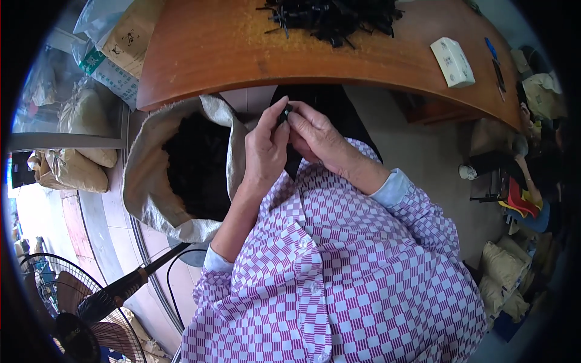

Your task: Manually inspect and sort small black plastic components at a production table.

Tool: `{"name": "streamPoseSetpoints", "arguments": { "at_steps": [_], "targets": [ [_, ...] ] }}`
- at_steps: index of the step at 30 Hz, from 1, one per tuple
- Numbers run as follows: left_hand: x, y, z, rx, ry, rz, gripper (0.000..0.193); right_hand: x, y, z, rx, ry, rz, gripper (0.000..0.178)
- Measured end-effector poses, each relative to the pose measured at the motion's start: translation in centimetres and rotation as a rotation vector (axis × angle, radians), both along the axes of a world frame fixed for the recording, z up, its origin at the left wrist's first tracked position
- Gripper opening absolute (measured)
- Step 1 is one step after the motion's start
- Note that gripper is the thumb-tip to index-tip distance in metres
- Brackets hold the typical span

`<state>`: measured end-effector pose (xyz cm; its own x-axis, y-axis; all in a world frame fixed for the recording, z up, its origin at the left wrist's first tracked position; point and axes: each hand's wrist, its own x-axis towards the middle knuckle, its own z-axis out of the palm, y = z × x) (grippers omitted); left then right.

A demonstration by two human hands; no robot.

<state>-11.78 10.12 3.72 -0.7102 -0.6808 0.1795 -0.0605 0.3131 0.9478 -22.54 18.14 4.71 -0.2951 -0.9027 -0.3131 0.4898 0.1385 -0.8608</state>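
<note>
- L hand (266, 148) & R hand (318, 131) both pinching small blk piece (287, 113)
- Off-white woven sack (144, 192), blk bits (196, 166) inside, L of hands
- Spiky blk pile (333, 18) atop brn wood table (209, 57)

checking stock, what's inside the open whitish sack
The sack holds a black heap, too dark to make out pieces; whatever lies below its surface is covered.

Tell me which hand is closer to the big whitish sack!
Left. The left hand is just right of the sack; the right hand is farther right, past the left one.
</note>
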Motion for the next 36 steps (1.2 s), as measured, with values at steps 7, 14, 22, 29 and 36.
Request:
{"name": "streamPoseSetpoints", "arguments": {
  "at_steps": [7, 14, 22, 29, 36],
  "targets": [
    [-0.1, -1.4, 1.7, -0.048, 0.0, 0.156, 0.039, -0.7, -3.7, 0.1, -0.183, 0.101, 0.098, 0.024],
    [4.8, -5.3, 3.0, 0.1, -0.303, 0.4, 0.033, -8.4, -5.3, 3.0, -0.091, 1.348, 0.043, 0.027],
    [3.8, -6.6, 3.7, -0.29, -0.592, 0.377, 0.036, -16.5, -9.8, 4.2, 0.022, 1.852, -0.054, 0.022],
    [-7.9, -7.9, 6.0, 0.008, -0.212, -0.027, 0.043, -20.0, -10.0, 4.6, -0.224, 1.049, -0.162, 0.007],
    [-15.1, -9.9, 6.7, 0.228, -0.068, -0.158, 0.068, -18.8, -7.6, 6.6, -0.318, 0.879, -0.057, 0.006]
  ]
}}
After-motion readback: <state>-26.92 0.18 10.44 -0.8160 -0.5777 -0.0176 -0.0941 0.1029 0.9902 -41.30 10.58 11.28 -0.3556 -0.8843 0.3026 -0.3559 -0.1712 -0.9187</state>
